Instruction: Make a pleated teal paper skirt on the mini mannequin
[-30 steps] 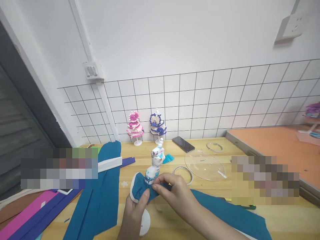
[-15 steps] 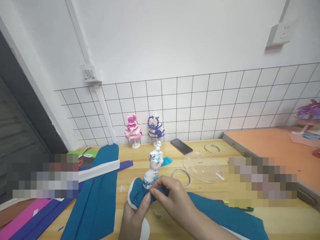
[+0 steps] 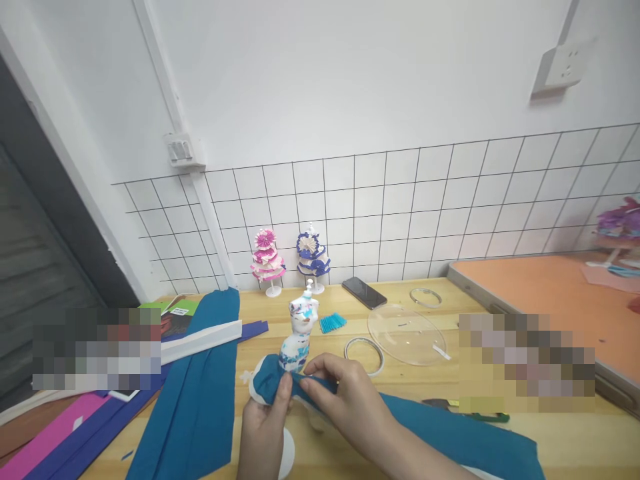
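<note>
Above the near part of the wooden table (image 3: 425, 380), one small white dress-form figure (image 3: 303, 327) stands almost upright between two bare hands, its round white base (image 3: 287, 457) partly hidden behind the left hand (image 3: 265, 423). One teal strip (image 3: 450, 427) with a white edge is gathered in folds about its lower waist and runs off behind the right hand (image 3: 353, 393). The left thumb is clamped on those folds, fingers curled beneath; the right thumb and forefinger are pinched together on the strip just beside the waist. Three dressed figures show: one pink (image 3: 266, 257) and one blue (image 3: 312, 260) by the wall, one purple (image 3: 620, 223) at far right. Two rings lie apart, a near ring (image 3: 383, 363) and a far ring (image 3: 427, 305), with one clear disc (image 3: 407, 337), one dark phone (image 3: 365, 293), one pleated turquoise piece (image 3: 333, 323) and one small white flower-like piece (image 3: 245, 377). The bare figure has a slim waist, a knobbed neck, and white skin patched with turquoise, dark blue and a little brown.
</note>
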A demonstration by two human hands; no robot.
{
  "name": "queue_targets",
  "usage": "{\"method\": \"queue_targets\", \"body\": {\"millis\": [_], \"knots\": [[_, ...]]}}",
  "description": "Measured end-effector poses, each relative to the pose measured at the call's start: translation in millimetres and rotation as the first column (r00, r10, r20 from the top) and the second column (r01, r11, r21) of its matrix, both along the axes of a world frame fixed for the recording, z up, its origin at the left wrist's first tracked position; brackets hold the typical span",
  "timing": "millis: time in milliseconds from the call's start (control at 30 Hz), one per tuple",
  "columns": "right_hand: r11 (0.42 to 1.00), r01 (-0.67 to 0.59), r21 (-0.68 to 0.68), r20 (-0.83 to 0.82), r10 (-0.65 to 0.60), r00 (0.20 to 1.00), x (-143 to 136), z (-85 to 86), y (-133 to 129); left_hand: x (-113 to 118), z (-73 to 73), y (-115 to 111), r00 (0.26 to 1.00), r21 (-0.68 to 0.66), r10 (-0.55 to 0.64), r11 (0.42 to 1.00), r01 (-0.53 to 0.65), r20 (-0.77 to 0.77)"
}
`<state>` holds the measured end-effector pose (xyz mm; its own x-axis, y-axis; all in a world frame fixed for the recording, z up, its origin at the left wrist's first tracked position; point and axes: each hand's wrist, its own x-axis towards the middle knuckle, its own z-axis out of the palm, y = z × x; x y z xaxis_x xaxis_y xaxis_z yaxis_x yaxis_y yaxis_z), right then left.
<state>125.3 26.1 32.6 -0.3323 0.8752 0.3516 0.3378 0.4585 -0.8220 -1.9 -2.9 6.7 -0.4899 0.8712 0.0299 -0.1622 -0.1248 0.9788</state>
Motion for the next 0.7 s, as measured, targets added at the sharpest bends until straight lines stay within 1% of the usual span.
{"method": "queue_targets", "body": {"millis": [133,333,433,567,700], "knots": [[0.997,-0.055,-0.049,-0.014,0.054,0.998,0.1,2.1,-0.3,-1.7,-1.8,1.0,1.000,-0.017,-0.010,1.000,0.010,0.015],[0.988,-0.150,-0.028,-0.057,0.149,0.987,1.0,8.6,-3.8,-3.0,-3.6,0.2,0.998,0.023,-0.048,0.999,0.049,-0.045],[0.989,-0.148,-0.025,-0.068,0.146,0.987,1.5,8.7,-3.8,-4.9,-4.4,-1.0,0.995,-0.012,-0.049,0.999,0.048,-0.086],[0.989,-0.142,-0.031,-0.081,0.139,0.987,1.2,6.8,-3.0,-7.2,-6.3,-1.1,0.996,-0.054,-0.028,0.998,0.023,-0.085],[0.991,-0.131,-0.018,-0.077,0.129,0.989,1.2,6.1,-2.4,-7.1,-8.1,-0.6,0.998,-0.032,-0.035,0.999,0.033,-0.047]]}}
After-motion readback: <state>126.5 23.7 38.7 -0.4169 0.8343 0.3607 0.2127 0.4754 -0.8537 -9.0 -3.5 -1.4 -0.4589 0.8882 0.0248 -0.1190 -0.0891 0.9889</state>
